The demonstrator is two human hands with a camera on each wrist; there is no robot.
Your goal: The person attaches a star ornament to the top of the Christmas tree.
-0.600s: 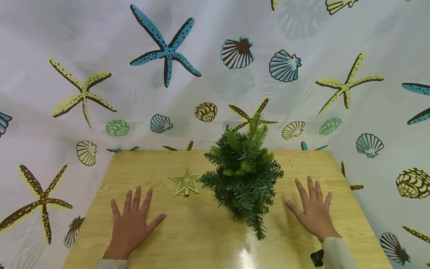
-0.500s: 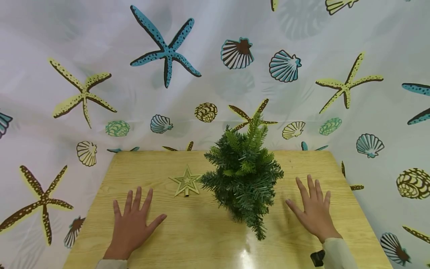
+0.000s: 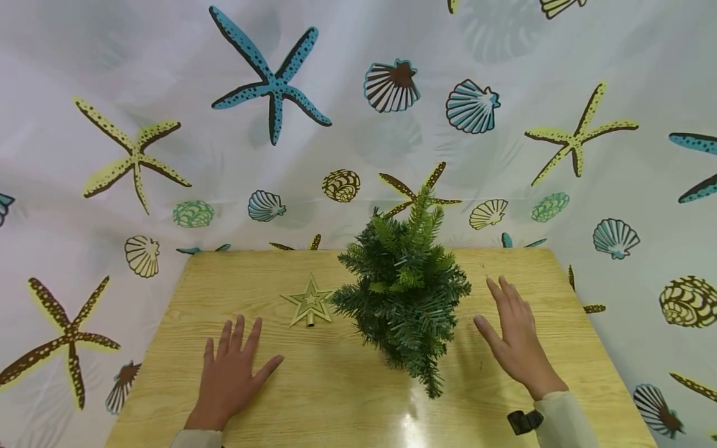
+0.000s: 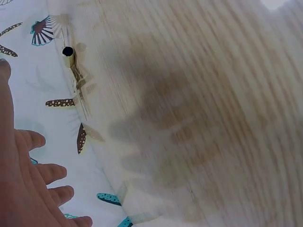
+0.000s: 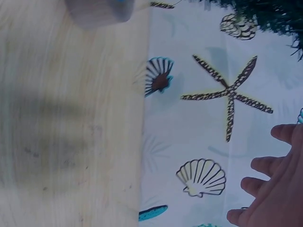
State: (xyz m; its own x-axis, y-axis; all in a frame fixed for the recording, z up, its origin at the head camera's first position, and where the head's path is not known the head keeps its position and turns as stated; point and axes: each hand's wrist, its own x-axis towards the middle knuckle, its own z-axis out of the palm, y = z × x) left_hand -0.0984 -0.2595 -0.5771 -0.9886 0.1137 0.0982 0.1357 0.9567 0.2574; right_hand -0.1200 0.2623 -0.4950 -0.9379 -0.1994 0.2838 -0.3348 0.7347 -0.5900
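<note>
A small artificial Christmas tree (image 3: 406,292) stands upright on the wooden table, slightly right of centre in the head view. To its left lies a gold star tree topper (image 3: 310,303); in the left wrist view the topper (image 4: 69,57) shows edge-on with its round socket facing the camera. My left hand (image 3: 228,376), fingers spread, is over the table in front of and left of the topper, holding nothing. On the tree's other side my right hand (image 3: 520,342) hovers with straight fingers, apart from the branches. Needles of the tree (image 5: 265,14) fill the right wrist view's top corner.
The light wooden table (image 3: 313,398) meets a white cloth (image 3: 336,149) printed with starfish and shells behind and at both sides. A pale grey base-like object (image 5: 99,12) stands on the table at the right wrist view's top.
My left hand has shifted a little to the right. My right hand has turned and moved slightly up in the head view, its fingers now closer together. Tree and topper stay put.
</note>
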